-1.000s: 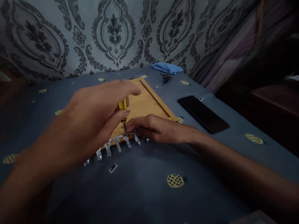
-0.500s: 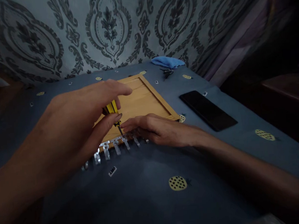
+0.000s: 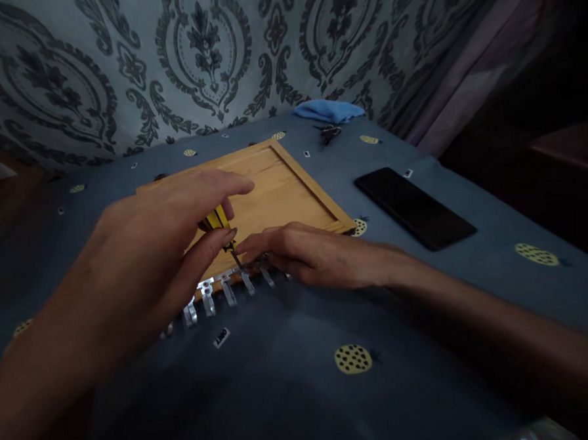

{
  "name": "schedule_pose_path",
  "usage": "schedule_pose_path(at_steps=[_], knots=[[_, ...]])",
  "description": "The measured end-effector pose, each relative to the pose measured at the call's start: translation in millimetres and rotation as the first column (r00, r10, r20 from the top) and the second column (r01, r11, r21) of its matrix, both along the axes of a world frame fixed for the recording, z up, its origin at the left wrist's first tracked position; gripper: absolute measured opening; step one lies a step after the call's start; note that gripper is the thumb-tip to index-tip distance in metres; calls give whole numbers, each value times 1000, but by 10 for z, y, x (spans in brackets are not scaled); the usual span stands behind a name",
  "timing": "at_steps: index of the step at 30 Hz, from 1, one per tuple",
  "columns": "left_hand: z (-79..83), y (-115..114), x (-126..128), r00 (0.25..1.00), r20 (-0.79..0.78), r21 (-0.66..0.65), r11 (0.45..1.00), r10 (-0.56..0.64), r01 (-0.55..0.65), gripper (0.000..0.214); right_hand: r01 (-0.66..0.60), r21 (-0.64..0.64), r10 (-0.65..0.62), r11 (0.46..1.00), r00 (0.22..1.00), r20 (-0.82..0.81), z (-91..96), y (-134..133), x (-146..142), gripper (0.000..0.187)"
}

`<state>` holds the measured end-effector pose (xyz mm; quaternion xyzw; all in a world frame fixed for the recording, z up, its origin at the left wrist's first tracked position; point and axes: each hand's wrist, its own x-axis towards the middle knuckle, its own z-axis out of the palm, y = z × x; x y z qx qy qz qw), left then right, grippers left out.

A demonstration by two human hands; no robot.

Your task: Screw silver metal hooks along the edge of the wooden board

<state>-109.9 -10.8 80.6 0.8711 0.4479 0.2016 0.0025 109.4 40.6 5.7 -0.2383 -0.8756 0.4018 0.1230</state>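
My left hand [image 3: 161, 227] is closed around the yellow and black handle of a screwdriver [image 3: 218, 219], its index finger stretched past the handle. The screwdriver leans, with its tip down at a metal hook rail [image 3: 227, 291] that runs along the near edge of a framed wooden board [image 3: 268, 201]. Several silver hooks stick out from the rail toward me. Beside the screwdriver tip, my right hand [image 3: 306, 255] grips the rail and board edge with bent fingers, covering the right part of the rail. My left hand hides the board's left side.
A black phone [image 3: 414, 207] lies to the right of the board. Farther back are a small dark object [image 3: 329, 134], perhaps keys, and a folded blue cloth [image 3: 330, 111]. A blue pineapple-print sheet [image 3: 282, 378] covers the surface, and a patterned wall covering [image 3: 206, 54] rises behind it.
The view has shifted slightly, showing more of the board's far left edge. Both hands keep nearly the same pose, with the screwdriver tip still at the rail.
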Motion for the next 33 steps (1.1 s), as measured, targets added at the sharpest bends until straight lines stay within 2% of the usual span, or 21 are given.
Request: schedule_pose_path(at_steps=[6, 18, 22, 26, 28, 30, 33], knots=[[15, -5, 0, 1000, 19, -39, 999, 9, -9, 36, -1, -1, 1, 1000, 1000, -7, 26, -8, -7, 42], [13, -38, -53, 999, 0, -22, 998, -51, 51, 33, -41, 0, 41, 999, 999, -32, 24, -2, 3, 52], [51, -43, -72, 998, -35, -60, 997, -56, 54, 31, -25, -25, 25, 999, 1000, -5, 26, 3, 2, 57], [104, -34, -62, 990, -45, -69, 989, -130, 127, 28, -45, -55, 45, 997, 999, 1, 24, 13, 0, 61], [122, -41, -62, 991, -48, -85, 989, -128, 124, 28, -43, -47, 43, 998, 999, -8, 22, 15, 0, 60], [121, -52, -73, 995, -90, -156, 987, -53, 38, 30, -40, -39, 39, 998, 999, -15, 26, 11, 0, 61], [75, -54, -107, 997, -66, -122, 992, -38, 29, 32, -42, -31, 41, 999, 999, -15, 48, -1, 1, 58]])
